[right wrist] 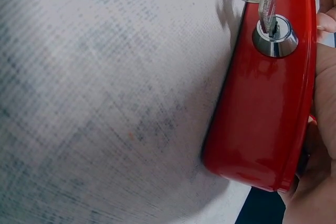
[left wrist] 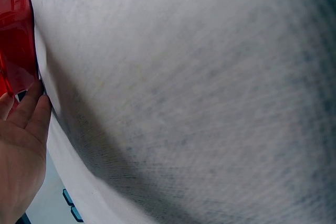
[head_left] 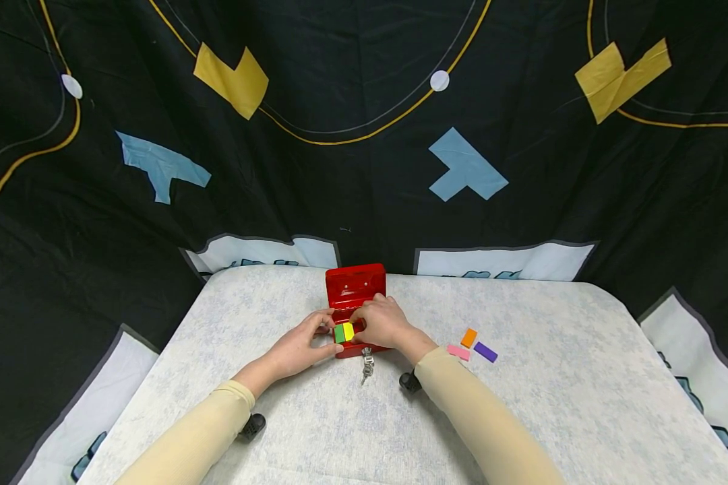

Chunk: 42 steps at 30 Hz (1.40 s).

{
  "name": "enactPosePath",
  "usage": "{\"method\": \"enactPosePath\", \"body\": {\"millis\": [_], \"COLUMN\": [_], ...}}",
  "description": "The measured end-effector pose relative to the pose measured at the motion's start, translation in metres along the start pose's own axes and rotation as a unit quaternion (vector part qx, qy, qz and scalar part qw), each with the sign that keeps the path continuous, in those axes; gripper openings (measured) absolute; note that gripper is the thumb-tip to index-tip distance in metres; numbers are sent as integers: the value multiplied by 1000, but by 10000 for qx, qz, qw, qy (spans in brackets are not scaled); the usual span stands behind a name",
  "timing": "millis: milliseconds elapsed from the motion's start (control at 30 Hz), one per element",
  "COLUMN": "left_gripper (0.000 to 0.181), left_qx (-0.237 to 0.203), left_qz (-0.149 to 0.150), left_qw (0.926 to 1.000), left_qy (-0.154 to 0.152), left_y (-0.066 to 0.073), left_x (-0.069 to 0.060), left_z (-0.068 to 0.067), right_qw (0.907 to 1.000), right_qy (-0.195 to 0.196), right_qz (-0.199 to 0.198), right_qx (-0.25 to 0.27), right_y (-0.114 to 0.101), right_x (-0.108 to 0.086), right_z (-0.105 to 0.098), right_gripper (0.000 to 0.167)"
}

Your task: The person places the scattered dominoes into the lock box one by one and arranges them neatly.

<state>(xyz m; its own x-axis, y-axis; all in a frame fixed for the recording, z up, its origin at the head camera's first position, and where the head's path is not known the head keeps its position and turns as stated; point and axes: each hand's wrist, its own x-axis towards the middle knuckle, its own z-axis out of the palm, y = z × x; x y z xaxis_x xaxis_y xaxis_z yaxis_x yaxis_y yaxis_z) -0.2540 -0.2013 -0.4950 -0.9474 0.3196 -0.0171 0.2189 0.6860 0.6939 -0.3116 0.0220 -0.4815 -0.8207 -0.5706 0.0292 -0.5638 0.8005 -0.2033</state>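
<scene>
A small red metal cash box [head_left: 346, 352] stands on the table with its lid [head_left: 356, 279] raised at the back. Inside it, a green block [head_left: 339, 333] and a yellow block [head_left: 348, 331] lie side by side. My right hand [head_left: 386, 322] reaches over the box, thumb and forefinger pinching the yellow block. My left hand [head_left: 300, 345] holds the box's left end, thumb near the front corner and fingers farther back. In the right wrist view a key [right wrist: 267, 11] sits in the front lock [right wrist: 275, 38], with a ring hanging from it.
Right of the box, an orange block [head_left: 469, 337], a pink block [head_left: 458, 352] and a purple block [head_left: 485, 351] lie on the pale cloth-covered table [head_left: 558, 391]. Beyond the table hangs a black curtain [head_left: 364, 202] with yellow and blue shapes.
</scene>
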Motion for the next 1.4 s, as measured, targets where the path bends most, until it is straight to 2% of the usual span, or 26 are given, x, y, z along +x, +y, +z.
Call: {"method": "enactPosePath", "body": {"millis": [867,1067,1400], "left_gripper": [42,42,46], "left_qx": [-56,-49,0], "left_qz": [-82,-5,-42], "left_qw": [9999,10000,10000], "left_qy": [-40,-25,-42], "left_y": [1,1,1], "left_x": [0,0,0], "left_z": [0,0,-1], "right_qw": [10000,9999,9991], "right_qy": [-57,-29,70], "right_qz": [35,1,-116], "right_qx": [0,106,395], "right_y": [-1,1,7], "right_x": [0,0,-4], "right_z": [-1,0,-4], "right_gripper": [40,42,40]}}
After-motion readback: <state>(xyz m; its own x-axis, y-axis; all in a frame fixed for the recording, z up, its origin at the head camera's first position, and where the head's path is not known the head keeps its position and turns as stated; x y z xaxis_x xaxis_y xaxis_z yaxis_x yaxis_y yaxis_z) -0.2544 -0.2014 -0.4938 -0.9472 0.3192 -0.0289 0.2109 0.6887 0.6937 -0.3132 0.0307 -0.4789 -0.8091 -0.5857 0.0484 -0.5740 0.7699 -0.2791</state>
